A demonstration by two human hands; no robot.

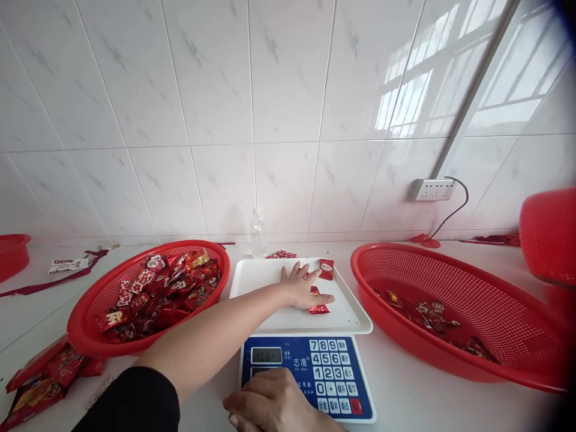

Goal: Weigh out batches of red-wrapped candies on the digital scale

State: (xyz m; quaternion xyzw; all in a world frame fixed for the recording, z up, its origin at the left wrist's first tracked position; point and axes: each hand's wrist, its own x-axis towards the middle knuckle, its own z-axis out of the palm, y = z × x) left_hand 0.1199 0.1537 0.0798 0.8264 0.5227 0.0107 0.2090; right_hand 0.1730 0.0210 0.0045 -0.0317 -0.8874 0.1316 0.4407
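Observation:
My left hand (300,287) lies flat with fingers spread on the white tray (256,288) of a blue electronic scale (333,366). It rests over a red candy packet (318,309), and another red packet (326,269) lies just past the fingertips. My right hand (274,405) rests with curled fingers on the scale's front panel, left of the keypad and below the display (266,355). Nothing shows in it.
A red mesh basket (90,312) heaped with red candy packets (166,288) stands left of the scale. A larger red basket (450,270) with a few packets (432,315) is on the right. Loose packets (45,375) lie front left. A water bottle (258,233) and a power strip (432,189) are by the wall.

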